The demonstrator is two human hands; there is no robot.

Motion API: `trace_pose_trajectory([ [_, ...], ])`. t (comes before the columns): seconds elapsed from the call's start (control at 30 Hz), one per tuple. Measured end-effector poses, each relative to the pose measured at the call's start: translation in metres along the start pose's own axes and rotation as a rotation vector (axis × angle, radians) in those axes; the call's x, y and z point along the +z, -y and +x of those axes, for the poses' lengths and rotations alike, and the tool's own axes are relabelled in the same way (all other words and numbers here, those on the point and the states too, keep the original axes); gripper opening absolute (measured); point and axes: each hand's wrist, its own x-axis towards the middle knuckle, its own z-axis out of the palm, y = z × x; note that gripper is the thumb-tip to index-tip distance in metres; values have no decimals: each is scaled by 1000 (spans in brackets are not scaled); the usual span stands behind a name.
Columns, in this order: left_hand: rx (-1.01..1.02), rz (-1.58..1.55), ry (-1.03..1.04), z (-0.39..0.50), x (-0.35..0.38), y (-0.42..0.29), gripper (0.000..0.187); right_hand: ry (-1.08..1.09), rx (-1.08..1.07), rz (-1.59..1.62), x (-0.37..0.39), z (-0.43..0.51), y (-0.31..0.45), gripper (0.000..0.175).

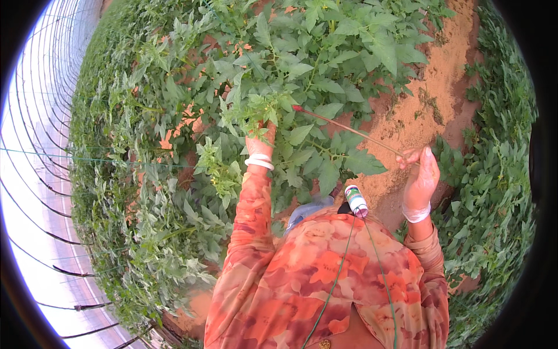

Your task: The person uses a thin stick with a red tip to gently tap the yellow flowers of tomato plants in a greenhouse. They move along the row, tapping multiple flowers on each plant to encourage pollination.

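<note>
My left hand (260,139), in a clear glove with a white band at the wrist, grips a leafy tomato shoot (266,109); leaves cover its fingertips. Between the thumb and fingers of my right hand (420,172), also in a clear glove, is a thin brown stick (353,130). The stick slants up to the left, and its red, thickened tip (297,108) is close to the shoot's right side. Whether the tip touches a leaf or flower I cannot tell. A small white plastic bottle (356,200) with a printed label hangs at my chest from a green cord (333,285).
Dense tomato plants (144,183) with small yellow flowers fill the left and front. A sandy path (436,91) runs along the right, bordered by another leafy row (497,196). Green strings (109,155) cross the left. Curved greenhouse ribs (39,192) carry plastic film at far left.
</note>
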Motion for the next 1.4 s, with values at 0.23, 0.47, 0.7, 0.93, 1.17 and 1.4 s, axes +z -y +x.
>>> trace_pose_trajectory([
  [0.23, 228, 619, -212, 13, 2, -51, 21, -132, -36, 87, -17, -11, 22, 40],
  [0.47, -254, -714, -290, 31, 24, -49, 20, -180, -92, -4, -23, -8, 33, 41],
  [0.7, -272, -737, -74, 29, 13, -72, 24, -201, -96, -26, -26, 2, 38, 43],
  [0.93, -315, -867, -17, 28, 10, -63, 23, -204, -138, -56, -19, 17, 44, 43],
  [1.17, -456, -830, -24, 31, 1, -66, 25, -242, -128, -46, -12, 29, 46, 41],
  [1.4, -371, -627, -62, 21, 4, -76, 22, -177, -129, 136, -39, 71, 49, 40],
])
